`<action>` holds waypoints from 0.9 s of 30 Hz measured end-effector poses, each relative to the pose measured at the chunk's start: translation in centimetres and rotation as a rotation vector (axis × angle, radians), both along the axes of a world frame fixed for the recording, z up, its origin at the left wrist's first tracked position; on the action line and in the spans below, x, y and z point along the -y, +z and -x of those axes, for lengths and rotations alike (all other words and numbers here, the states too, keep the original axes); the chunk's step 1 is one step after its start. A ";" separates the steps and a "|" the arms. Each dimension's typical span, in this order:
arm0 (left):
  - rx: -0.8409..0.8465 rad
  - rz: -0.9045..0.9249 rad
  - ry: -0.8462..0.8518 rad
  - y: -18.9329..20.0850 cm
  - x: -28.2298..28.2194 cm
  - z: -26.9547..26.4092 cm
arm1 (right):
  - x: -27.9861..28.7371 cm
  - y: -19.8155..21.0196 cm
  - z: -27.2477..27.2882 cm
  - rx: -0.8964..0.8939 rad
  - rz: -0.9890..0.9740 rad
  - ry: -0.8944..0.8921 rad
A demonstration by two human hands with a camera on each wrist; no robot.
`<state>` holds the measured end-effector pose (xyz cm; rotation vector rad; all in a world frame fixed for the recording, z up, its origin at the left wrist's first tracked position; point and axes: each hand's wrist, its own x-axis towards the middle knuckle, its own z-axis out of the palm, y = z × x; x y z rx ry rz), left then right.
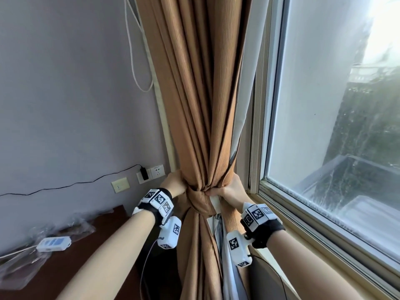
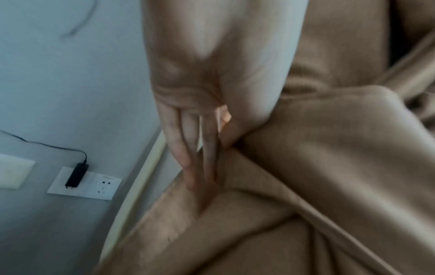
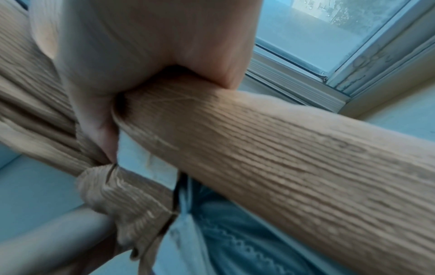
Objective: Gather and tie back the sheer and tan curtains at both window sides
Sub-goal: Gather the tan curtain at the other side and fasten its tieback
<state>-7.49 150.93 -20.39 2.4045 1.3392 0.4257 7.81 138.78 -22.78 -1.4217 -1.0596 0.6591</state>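
The tan curtain (image 1: 194, 94) hangs gathered into one bundle, cinched by a tan knot (image 1: 199, 200) at waist height. My left hand (image 1: 173, 182) is at the knot's left side; in the left wrist view its fingers (image 2: 207, 158) lie straight, tucked into a tan fold (image 2: 306, 148), with the thumb pinching the cloth. My right hand (image 1: 229, 189) grips a thick rolled tan end (image 3: 282, 167) on the knot's right. The sheer curtain (image 1: 240, 118) shows pale along the bundle's window side, its lace (image 3: 235, 232) hanging below my fist (image 3: 94, 121).
The window (image 1: 324, 105) and its sill (image 1: 303, 239) are at right. On the wall at left are a socket (image 1: 157, 172) with a black plug and cable, and a white cord loop (image 1: 138, 68). A dark table (image 1: 86, 245) below holds a white device (image 1: 54, 243) and plastic wrap.
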 end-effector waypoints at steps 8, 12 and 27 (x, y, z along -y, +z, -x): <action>0.496 0.238 0.119 -0.7 0.7 -0.7 | -0.5 0.0 0.0 0.011 -0.006 0.000; 0.902 0.650 0.149 -0.4 2.6 -1.4 | -0.9 -0.1 -0.2 0.003 0.021 0.020; 0.668 1.043 -0.346 1.9 2.6 -0.3 | -1.3 1.2 -1.5 0.069 0.022 0.270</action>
